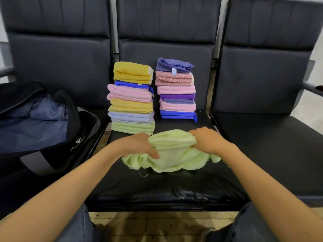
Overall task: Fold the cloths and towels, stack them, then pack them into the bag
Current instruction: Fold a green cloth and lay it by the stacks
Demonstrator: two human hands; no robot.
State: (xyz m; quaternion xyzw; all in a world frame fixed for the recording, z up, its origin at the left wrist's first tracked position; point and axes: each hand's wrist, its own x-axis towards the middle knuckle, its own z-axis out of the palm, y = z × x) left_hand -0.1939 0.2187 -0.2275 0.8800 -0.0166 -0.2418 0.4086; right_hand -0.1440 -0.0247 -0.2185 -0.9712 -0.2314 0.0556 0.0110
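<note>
Pale green and rumpled, the light green terry towel (172, 154) lies half folded on the black leather seat (157, 187) right in front of me. Its upper part is doubled into a thick roll, while the loose lower edge spreads in waves with frayed threads trailing. My left grip (139, 145) pinches the roll's left end, thumb pressed on the cloth; my right grip (208, 141) clutches the right end, fingers curled into the fold. Most of my fingertips are buried in the pile, so I cannot tell how deep they reach. Behind the towel, two piles of folded cloths stand apart from each other near the backrest: the left stack (132, 98) topped in yellow, the right stack (176, 89) topped in purple-blue. My left grip hides part of the left stack's bottom green cloth. On the next seat to the left sits an open dark duffel bag (43, 123) with blue lining, cut off at the edge of view, its white logo too small to read.
</note>
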